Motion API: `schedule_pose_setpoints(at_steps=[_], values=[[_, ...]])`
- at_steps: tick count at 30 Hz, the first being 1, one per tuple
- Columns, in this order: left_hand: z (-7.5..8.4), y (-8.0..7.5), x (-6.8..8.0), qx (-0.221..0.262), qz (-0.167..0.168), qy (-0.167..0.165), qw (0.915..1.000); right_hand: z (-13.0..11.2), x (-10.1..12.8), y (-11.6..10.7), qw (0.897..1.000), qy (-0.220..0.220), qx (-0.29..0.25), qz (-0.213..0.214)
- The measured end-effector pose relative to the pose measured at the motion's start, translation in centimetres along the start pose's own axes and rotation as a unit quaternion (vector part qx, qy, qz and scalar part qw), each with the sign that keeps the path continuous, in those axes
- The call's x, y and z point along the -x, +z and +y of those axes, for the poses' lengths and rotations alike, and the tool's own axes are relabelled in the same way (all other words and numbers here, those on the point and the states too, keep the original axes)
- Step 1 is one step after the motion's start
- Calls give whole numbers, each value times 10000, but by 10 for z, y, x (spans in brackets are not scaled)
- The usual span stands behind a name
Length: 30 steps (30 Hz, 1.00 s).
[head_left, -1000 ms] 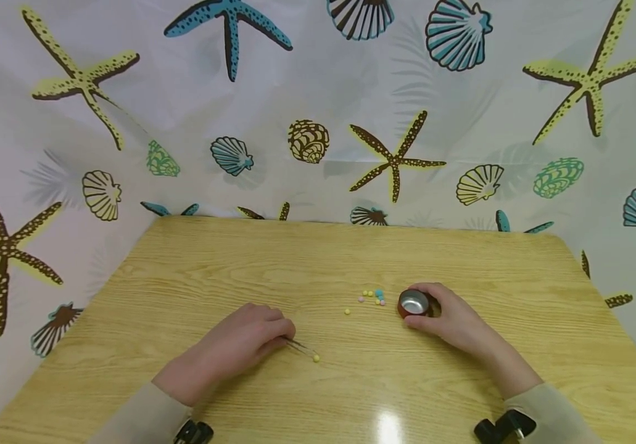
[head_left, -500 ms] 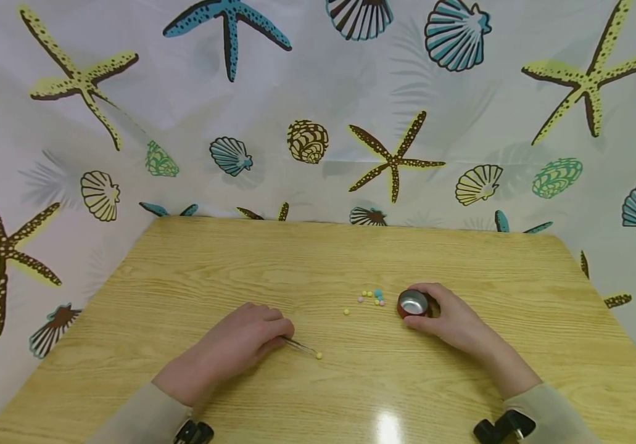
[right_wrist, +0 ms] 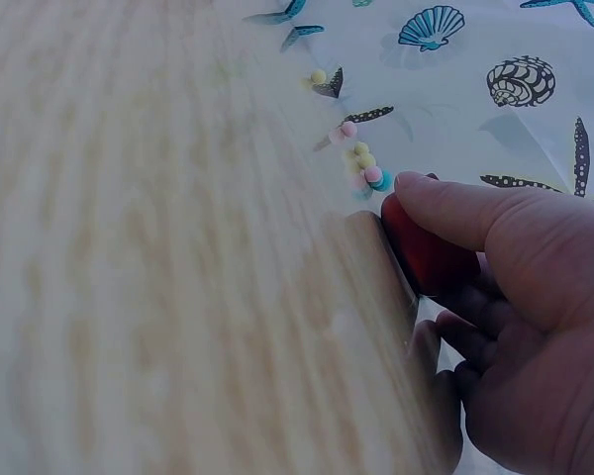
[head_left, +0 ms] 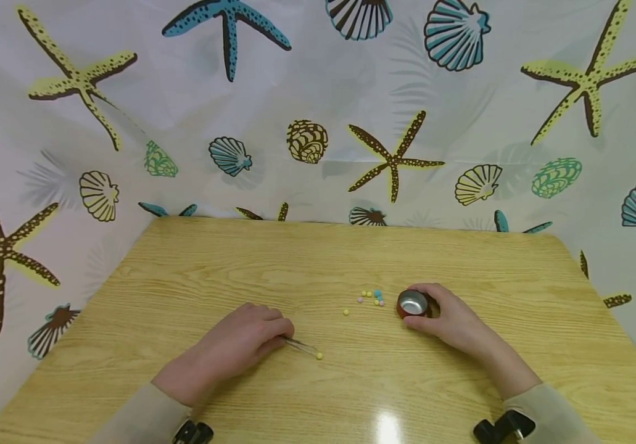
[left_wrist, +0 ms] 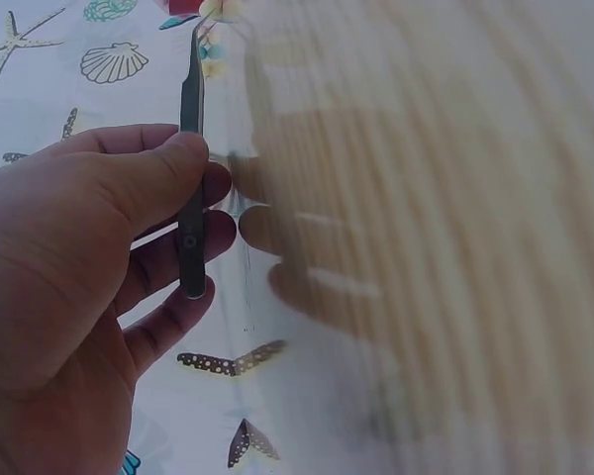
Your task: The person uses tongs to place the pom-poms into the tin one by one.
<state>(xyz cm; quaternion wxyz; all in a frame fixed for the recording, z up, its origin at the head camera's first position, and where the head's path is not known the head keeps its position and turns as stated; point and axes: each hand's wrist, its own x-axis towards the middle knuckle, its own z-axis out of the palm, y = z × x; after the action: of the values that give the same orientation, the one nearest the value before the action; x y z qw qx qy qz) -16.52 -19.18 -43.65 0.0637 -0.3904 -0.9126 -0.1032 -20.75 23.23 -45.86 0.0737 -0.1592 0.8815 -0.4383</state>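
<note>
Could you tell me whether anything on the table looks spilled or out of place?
Yes: small coloured beads lie loose on the table beside the red cup in the right hand. One yellow bead sits apart at the tweezers in the left hand.

On the table (head_left: 462, 259), loose beads (head_left: 373, 298) lie just left of the cup (head_left: 412, 303).

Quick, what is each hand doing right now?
Left hand: pinching tweezers, whose tips are at a yellow bead.
Right hand: fingers curled round the small red cup.
</note>
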Motion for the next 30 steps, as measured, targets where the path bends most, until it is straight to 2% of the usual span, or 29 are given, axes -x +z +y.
schedule_pose_setpoints(at_steps=[15,21,26,30], values=[[-1,3,-2,-68,28,136,9999,0,0,0,10000,25,12,-10],[-1,1,-3,-78,-28,87,9999,0,0,0,10000,44,13,-4],[-1,-2,-4,96,-40,109,9999,0,0,-1,10000,35,-22,-5],[-3,-2,-5,356,16,247,9991,0,0,-1,10000,36,-43,-13]])
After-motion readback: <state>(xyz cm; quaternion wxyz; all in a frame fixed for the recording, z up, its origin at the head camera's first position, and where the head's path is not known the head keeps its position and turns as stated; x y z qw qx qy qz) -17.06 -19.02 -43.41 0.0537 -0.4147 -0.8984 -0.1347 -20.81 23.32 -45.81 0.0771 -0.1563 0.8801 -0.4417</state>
